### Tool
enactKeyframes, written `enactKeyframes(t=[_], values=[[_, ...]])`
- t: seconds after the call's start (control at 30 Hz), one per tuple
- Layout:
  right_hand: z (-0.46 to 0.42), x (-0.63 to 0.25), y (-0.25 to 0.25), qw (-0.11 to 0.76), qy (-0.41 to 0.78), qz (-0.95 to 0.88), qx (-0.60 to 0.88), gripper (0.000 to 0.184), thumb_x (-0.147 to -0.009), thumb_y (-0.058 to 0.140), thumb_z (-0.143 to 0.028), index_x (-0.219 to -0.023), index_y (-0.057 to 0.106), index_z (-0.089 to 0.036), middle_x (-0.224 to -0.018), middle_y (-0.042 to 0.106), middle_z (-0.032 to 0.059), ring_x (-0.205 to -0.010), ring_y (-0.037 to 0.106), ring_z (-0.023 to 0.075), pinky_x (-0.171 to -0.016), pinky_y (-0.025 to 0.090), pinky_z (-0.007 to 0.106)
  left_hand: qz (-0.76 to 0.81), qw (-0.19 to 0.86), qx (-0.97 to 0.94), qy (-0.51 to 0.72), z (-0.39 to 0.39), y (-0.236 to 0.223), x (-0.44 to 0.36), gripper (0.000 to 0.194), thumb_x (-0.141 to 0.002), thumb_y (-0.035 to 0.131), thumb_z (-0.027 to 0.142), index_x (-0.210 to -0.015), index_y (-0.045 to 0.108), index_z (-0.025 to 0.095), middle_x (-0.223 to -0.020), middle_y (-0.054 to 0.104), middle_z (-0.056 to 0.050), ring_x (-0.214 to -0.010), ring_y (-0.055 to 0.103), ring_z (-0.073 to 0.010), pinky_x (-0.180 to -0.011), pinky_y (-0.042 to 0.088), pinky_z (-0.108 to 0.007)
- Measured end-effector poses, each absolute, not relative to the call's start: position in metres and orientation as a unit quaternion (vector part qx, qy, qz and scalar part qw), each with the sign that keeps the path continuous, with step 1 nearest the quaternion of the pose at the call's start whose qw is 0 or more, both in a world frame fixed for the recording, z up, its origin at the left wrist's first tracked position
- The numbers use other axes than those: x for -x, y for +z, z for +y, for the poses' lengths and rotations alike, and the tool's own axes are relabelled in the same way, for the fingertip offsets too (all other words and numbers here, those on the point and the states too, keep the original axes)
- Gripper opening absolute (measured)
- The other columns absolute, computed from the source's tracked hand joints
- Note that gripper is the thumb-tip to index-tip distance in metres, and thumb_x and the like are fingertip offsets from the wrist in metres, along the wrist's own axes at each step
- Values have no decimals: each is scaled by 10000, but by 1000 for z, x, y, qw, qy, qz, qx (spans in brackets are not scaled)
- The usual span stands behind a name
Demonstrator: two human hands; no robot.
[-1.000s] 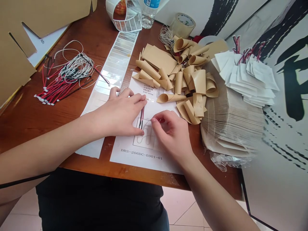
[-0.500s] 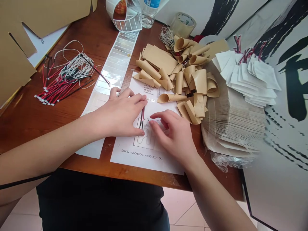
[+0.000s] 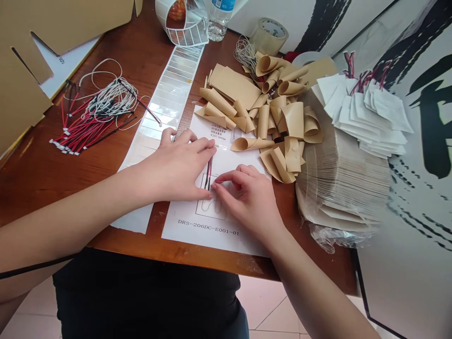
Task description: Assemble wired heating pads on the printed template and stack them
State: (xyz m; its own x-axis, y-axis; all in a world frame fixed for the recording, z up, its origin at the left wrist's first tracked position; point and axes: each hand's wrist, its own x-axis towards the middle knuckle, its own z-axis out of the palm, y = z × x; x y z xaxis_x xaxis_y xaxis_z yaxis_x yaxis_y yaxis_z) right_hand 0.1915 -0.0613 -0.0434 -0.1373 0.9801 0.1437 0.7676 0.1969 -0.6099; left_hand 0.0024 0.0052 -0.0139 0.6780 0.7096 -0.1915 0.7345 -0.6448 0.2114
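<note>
A printed drawing sheet (image 3: 187,233) lies on the table, with looped lines inside a box. On it rests a wire lead (image 3: 209,167) with red and black strands and black sleeves, its upper part hidden by my fingers. My left hand (image 3: 180,165) lies spread over the sheet, fingertips at the top of the lead and thumb by its sleeves. From the right, my right hand (image 3: 247,197) pinches with thumb and forefinger beside the black sleeves, on what looks like the thin pale wire. That wire is hard to tell from the drawn lines.
Left is a heap of red, black and white wire leads (image 3: 95,113). A label strip (image 3: 173,84) runs beside the sheet. Curled brown paper pieces (image 3: 263,120), a stack of brown sheets (image 3: 346,183) and white packets (image 3: 367,113) stand right. Behind are a tape roll (image 3: 269,36) and bottle (image 3: 218,21).
My right hand has moved slightly left and down, to the black sleeves, and its thumb and forefinger have come together. My left hand has stayed in place.
</note>
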Motion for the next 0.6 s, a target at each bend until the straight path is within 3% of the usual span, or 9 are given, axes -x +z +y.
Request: enactKeyframes(t=[0.33, 0.6], values=[[-62, -185, -43, 284, 244, -690, 620, 103, -851, 690, -270, -759, 735, -255, -589, 516, -24, -659, 483, 188, -692, 361, 355, 401, 136, -905, -39, 4, -14, -2, 767, -885, 588, 614, -1528, 504, 205, -1653, 429, -124, -1393, 385, -425, -1161, 184, -618], [-60, -184, -45, 272, 262, -687, 621, 98, -855, 701, -230, -766, 737, -252, -591, 526, -19, -696, 488, 199, -707, 346, 358, 398, 136, -906, -40, 5, -15, -3, 798, -880, 585, 630, -1523, 500, 165, -1653, 425, -140, -1392, 383, -432, -1158, 184, -641]])
